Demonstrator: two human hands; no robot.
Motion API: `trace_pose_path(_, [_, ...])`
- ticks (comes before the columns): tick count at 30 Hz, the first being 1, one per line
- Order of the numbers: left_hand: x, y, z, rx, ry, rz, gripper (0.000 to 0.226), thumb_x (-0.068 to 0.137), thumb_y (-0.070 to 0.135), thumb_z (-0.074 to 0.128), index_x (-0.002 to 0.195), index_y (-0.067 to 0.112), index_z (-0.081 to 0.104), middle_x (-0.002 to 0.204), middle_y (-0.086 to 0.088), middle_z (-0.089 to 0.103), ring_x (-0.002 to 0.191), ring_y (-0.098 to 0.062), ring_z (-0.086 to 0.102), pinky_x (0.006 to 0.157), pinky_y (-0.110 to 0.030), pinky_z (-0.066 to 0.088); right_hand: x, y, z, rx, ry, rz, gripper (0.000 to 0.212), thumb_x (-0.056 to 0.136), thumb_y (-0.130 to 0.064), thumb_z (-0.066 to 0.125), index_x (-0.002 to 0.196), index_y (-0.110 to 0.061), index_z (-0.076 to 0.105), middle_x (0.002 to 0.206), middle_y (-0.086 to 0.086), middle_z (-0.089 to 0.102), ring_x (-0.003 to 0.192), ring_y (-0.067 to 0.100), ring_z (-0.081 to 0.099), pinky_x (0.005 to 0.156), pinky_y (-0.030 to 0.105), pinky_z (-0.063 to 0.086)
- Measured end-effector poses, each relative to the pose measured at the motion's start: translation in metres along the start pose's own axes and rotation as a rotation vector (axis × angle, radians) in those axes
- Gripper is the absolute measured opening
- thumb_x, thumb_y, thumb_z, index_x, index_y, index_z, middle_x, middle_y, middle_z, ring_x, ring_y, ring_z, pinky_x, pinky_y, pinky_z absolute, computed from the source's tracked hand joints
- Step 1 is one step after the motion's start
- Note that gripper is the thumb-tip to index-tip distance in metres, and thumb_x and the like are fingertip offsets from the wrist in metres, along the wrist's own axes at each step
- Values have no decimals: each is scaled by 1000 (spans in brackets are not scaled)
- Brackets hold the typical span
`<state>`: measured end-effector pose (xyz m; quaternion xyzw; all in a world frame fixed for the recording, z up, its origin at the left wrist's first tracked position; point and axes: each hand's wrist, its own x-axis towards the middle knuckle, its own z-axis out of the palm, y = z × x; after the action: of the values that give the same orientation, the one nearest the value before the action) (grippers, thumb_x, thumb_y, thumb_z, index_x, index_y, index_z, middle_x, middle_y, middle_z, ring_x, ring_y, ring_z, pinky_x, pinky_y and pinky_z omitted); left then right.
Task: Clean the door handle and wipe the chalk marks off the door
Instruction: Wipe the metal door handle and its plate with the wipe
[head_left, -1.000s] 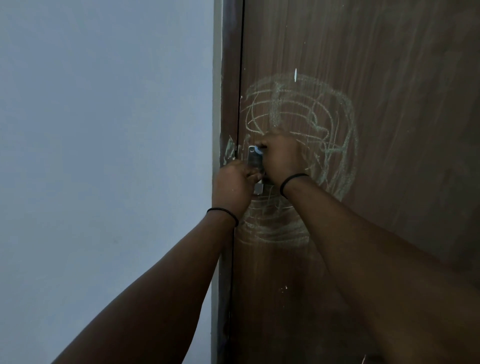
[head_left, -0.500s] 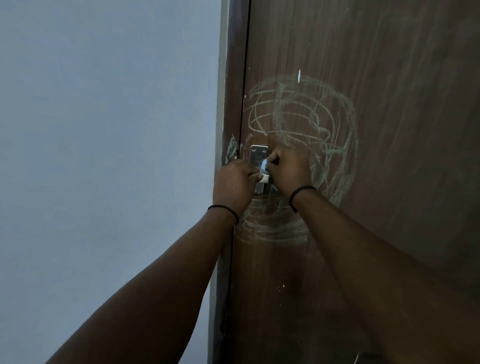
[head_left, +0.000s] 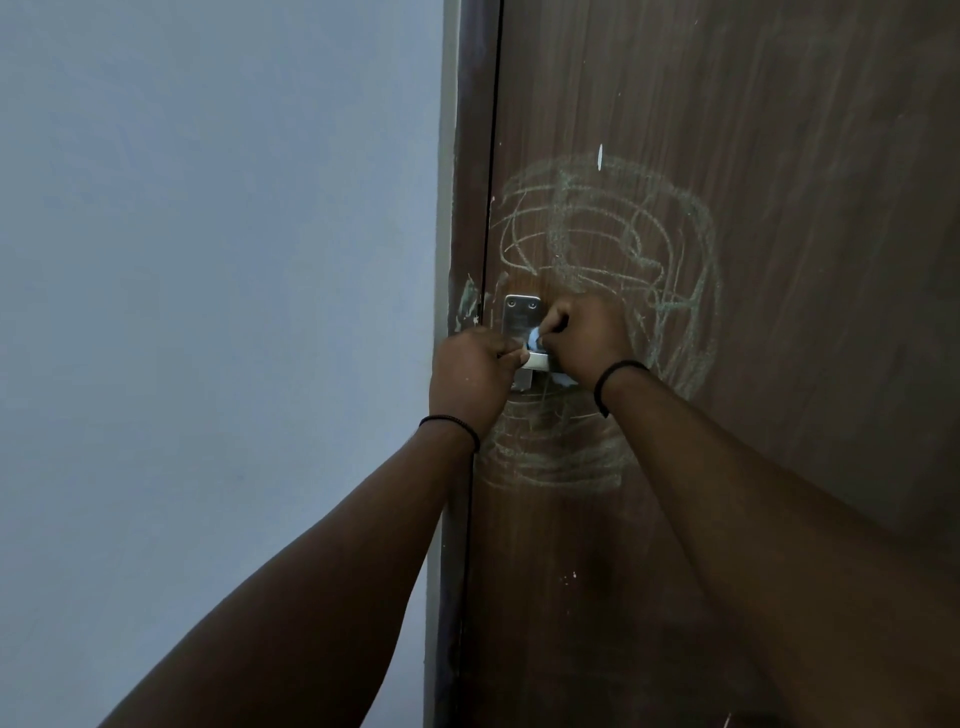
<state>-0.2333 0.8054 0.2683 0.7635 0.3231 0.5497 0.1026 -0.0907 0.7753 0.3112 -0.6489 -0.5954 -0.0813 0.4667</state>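
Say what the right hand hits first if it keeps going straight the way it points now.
Most likely the metal plate behind the door handle. The right hand points up and left into the door, pinching a light blue cloth already at the plate. Depth is unclear, so contact may already exist.

one view only, from the person's head, facing forward at a brown door (head_left: 779, 260) close in front. both forearms reach away from the camera to the handle (head_left: 535, 360) near the frame's middle. the wall (head_left: 208, 260) fills the left half, the door the right.
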Motion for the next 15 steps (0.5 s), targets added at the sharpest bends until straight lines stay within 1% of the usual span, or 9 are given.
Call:
trace_pose_path(1, [-2,0,1,-19,12,-13,13,86,19,71,95,15,78,86,-2,76,73,-10,64,69,-22,52,-1,-3,1,5,44,-14,19,77,-1,67,65,-16,69,74,-3,70,72,11,65,69,35,58])
trace_pose_path(2, [-4,-1,2,-38,25,-29,15,86,18,70,99,16,78,89,-1,76,76,-11,66,73,-23,53,-2,-6,3,18,91,-46,21,77,0,63,65,-16,68,73,-5,68,71,5,63,68,28,56])
trace_pose_path(4, [-11,-3,5,-51,61,-56,19,88,17,68,106,17,75,96,-1,76,82,-12,68,78,-23,53,-5,-13,6,44,149,-138,22,79,1,60,65,-16,67,71,-10,62,64,-2,59,60,8,46])
trace_pose_path(5, [-15,-5,6,-50,86,-71,20,89,18,67,108,18,74,97,-1,76,83,-12,69,80,-23,53,-6,-16,7,42,159,-177,20,80,-1,61,68,-14,69,74,-8,61,63,-2,57,59,6,43])
trace_pose_path(6, [-18,-7,7,-57,119,-93,21,89,20,67,108,19,74,97,0,76,83,-11,68,80,-23,53,-4,-17,7,34,162,-213,16,82,-2,62,72,-11,72,79,-3,63,66,0,56,61,9,43])
trace_pose_path(8, [-20,-8,9,-101,180,-150,19,87,24,69,105,22,75,94,6,76,78,0,65,76,-15,49,1,-20,9,-54,190,-305,13,84,-2,62,83,-6,74,89,8,65,76,13,59,68,19,45])
trace_pose_path(10, [-18,-4,10,-121,196,-177,12,85,26,71,95,24,78,77,17,73,66,9,59,66,-4,40,7,-26,13,-193,187,-406,16,82,4,60,90,-1,74,92,16,64,83,24,60,70,29,47])
trace_pose_path(12, [-14,2,8,-118,169,-196,5,82,27,73,81,26,78,59,26,58,60,9,58,57,-5,37,12,-31,16,-269,114,-459,19,78,7,57,88,1,71,90,16,65,84,29,60,71,37,49])
trace_pose_path(15, [-12,2,5,-139,150,-266,17,80,31,76,64,26,73,50,24,54,56,5,58,51,-8,35,16,-34,19,-372,65,-475,16,75,5,55,78,-4,68,80,11,64,78,25,57,69,41,48])
